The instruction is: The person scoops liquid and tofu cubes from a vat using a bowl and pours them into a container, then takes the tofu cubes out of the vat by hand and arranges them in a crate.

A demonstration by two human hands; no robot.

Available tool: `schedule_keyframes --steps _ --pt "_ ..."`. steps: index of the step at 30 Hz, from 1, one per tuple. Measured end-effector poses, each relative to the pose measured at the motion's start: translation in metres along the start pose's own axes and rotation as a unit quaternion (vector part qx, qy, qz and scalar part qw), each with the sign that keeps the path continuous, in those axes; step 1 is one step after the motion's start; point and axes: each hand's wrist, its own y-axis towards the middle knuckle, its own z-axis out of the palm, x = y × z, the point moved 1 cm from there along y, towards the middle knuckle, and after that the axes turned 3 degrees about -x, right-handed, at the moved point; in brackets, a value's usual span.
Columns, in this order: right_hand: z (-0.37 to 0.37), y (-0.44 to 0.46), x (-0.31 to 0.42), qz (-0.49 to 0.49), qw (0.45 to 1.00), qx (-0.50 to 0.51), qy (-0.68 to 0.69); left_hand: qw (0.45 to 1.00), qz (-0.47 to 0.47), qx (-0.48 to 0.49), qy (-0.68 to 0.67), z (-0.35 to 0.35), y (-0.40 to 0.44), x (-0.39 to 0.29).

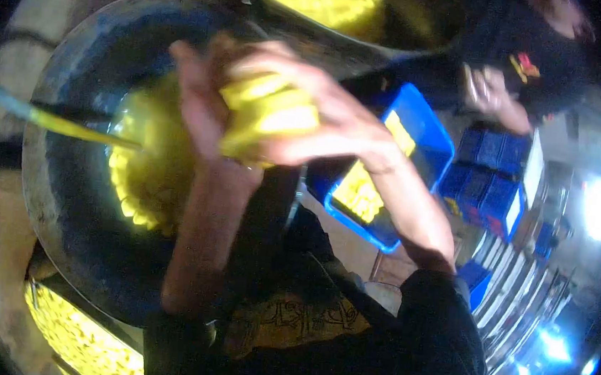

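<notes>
A stack of yellow blocks (267, 117), which look like tofu, is pressed between my two hands above a big dark round pan. My right hand (328, 115) wraps the stack from the right, fingers over its far side and thumb beneath. Against its left side is my left hand (207, 111), blurred, with some fingertips pointing up. Below them the pan (64, 188) holds a ring of yellow pieces (135, 201) in murky yellow liquid. A yellow-coated stick (70, 127) leans over the pan's left rim into the liquid. My left forearm hides part of the pan.
To my right is a blue crate (444, 139) with yellow blocks inside. A second pan (406, 43) with yellow pieces stands beyond. Yellow pieces fill a container (87, 337) at lower left. A person in dark clothing (499, 40) is at upper right, near stacked blue crates (484, 175).
</notes>
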Motion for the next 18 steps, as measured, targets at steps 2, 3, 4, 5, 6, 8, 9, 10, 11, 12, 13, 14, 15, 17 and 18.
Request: schedule_keyframes --steps 2,3,4,5,6,8,9,10,11,12,13,14,15,17,18 --pt "-0.038 -0.083 0.018 0.095 0.985 -0.12 0.074 0.952 0.011 -0.168 0.256 0.063 -0.017 0.064" --pt "-0.05 -0.134 0.027 0.175 0.944 -0.232 0.157 0.92 -0.042 -0.196 0.337 0.1 -0.017 0.083" --pt "-0.049 -0.171 0.023 0.152 0.917 -0.283 0.236 0.887 -0.025 -0.155 0.435 0.095 -0.022 0.094" --pt "-0.048 -0.208 0.018 0.119 0.882 -0.331 0.313 0.842 -0.001 -0.117 0.527 0.091 -0.028 0.106" --pt "-0.047 -0.246 0.014 0.081 0.842 -0.372 0.382 0.765 0.05 -0.074 0.637 0.079 -0.035 0.098" --pt "-0.032 -0.324 -0.034 0.259 0.719 -0.553 0.332 0.66 0.159 -0.037 0.733 0.05 -0.041 0.092" --pt "-0.021 -0.351 -0.076 0.322 0.638 -0.593 0.371 0.592 0.153 -0.035 0.79 0.035 -0.047 0.086" --pt "-0.022 -0.365 -0.118 0.273 0.67 -0.513 0.462 0.519 0.149 -0.032 0.841 0.023 -0.054 0.083" --pt "-0.018 -0.362 -0.14 0.379 0.64 -0.571 0.346 0.512 0.148 -0.027 0.845 0.011 -0.064 0.085" --pt "-0.023 -0.37 -0.174 0.432 0.632 -0.554 0.328 0.541 0.105 -0.041 0.834 -0.001 -0.076 0.088" --pt "-0.029 -0.384 -0.217 0.478 0.634 -0.526 0.304 0.567 0.06 -0.058 0.82 -0.006 -0.088 0.091" --pt "-0.031 -0.395 -0.256 0.527 0.64 -0.496 0.259 0.601 0.025 -0.064 0.796 -0.003 -0.096 0.097" --pt "-0.026 -0.401 -0.292 0.585 0.645 -0.461 0.17 0.574 -0.011 -0.078 0.815 -0.005 -0.107 0.1" --pt "0.015 -0.395 -0.349 0.696 0.601 -0.365 -0.143 0.539 -0.047 -0.092 0.836 -0.006 -0.121 0.1" --pt "0.051 -0.392 -0.38 0.683 0.564 -0.324 -0.333 0.573 -0.057 -0.116 0.809 -0.003 -0.122 0.103"
